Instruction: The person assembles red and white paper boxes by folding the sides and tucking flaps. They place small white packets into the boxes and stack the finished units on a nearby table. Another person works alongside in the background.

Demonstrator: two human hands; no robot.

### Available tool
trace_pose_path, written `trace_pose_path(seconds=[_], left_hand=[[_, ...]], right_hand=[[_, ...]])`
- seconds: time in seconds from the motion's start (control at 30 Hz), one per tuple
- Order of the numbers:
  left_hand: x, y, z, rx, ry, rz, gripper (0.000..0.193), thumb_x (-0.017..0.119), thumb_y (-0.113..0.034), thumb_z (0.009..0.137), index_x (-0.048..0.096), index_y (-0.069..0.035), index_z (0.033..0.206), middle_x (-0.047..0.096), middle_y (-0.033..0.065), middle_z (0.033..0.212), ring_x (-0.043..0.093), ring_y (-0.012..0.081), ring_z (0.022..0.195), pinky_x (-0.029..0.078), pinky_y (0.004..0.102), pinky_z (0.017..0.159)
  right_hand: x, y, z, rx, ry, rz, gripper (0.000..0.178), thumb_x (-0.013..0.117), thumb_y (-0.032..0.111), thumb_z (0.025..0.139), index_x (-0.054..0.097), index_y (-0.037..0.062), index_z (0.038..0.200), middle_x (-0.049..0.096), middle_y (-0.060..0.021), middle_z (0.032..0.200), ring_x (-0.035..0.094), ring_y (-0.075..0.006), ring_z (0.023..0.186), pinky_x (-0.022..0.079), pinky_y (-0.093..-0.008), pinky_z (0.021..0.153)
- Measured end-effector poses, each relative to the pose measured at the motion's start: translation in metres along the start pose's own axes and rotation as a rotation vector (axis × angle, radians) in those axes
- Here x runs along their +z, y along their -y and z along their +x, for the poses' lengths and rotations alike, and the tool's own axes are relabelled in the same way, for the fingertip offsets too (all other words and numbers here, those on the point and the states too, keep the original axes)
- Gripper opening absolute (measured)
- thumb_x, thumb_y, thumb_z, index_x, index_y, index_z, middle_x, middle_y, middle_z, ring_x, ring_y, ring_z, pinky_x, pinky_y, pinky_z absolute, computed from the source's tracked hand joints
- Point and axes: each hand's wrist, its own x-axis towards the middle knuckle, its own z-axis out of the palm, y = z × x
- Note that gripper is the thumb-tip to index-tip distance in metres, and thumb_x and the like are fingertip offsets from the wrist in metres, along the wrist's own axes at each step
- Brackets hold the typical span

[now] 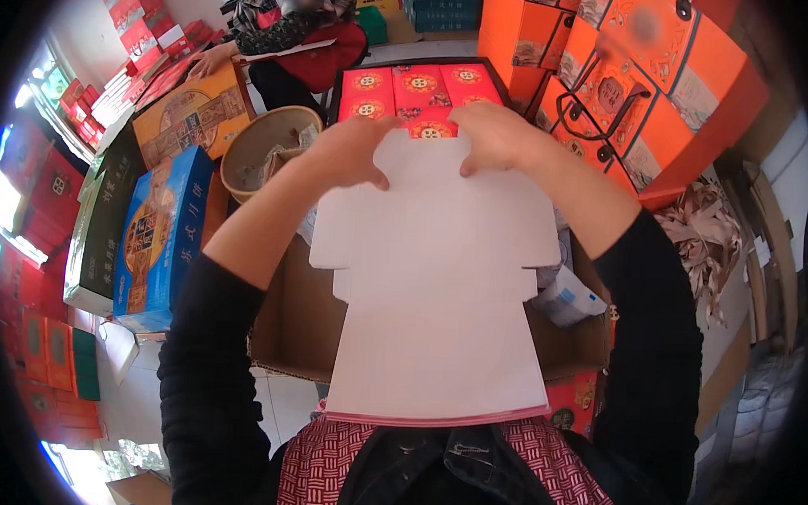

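Observation:
A white flat cardboard box blank (435,254) with notched side flaps lies across the middle, over an open carton. Its near edge, with a thin red rim, reaches my apron. My left hand (350,153) grips the blank's far left corner, thumb on the white face. My right hand (497,142) holds the far right corner the same way. Some fingers of both hands are hidden beyond the blank's edge. Just past my hands stands a dark-edged tray (340,88) of red square printed boxes (419,80).
The brown carton (295,315) sits beneath the blank, with a white-and-blue plastic packet (571,297) at its right. Orange gift boxes (605,90) are stacked at right. Blue (160,235) and green (107,220) boxes and a round bin (256,149) stand left. Another person (287,21) sits behind.

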Motion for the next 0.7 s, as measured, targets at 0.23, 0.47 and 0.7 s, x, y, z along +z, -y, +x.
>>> trace_pose_path(seconds=[0.23, 0.47, 0.7], left_hand=[[-0.012, -0.022, -0.019, 0.035, -0.137, 0.069, 0.055, 0.081, -0.019, 0.066, 0.057, -0.006, 0.115, 0.063, 0.0148, 0.098, 0.060, 0.0313, 0.096, 0.047, 0.0386, 0.082], [-0.064, 0.012, -0.005, -0.101, 0.746, -1.050, 0.054, 0.052, -0.050, 0.093, 0.060, -0.003, 0.119, 0.068, 0.0108, 0.096, 0.065, 0.0194, 0.086, 0.050, 0.0327, 0.076], [-0.019, -0.009, -0.009, 0.026, 0.712, -0.672, 0.043, 0.057, -0.039, 0.094, 0.062, 0.000, 0.114, 0.064, 0.0019, 0.090, 0.056, 0.0084, 0.078, 0.047, 0.0232, 0.070]], right_hand=[[0.003, 0.021, -0.048, -0.206, -0.314, 0.014, 0.025, 0.072, 0.010, 0.069, 0.058, 0.0041, 0.088, 0.057, -0.0115, 0.091, 0.058, -0.0320, 0.092, 0.047, -0.0435, 0.076], [0.022, 0.035, -0.069, -0.521, -0.791, -0.169, 0.008, 0.058, 0.007, 0.068, 0.051, 0.0082, 0.071, 0.048, -0.0056, 0.075, 0.056, -0.0231, 0.064, 0.045, -0.0357, 0.051], [0.030, 0.037, -0.079, -0.601, -0.997, -0.378, 0.015, 0.060, 0.013, 0.061, 0.045, 0.0132, 0.064, 0.040, -0.0009, 0.068, 0.045, -0.0155, 0.061, 0.038, -0.0279, 0.050]])
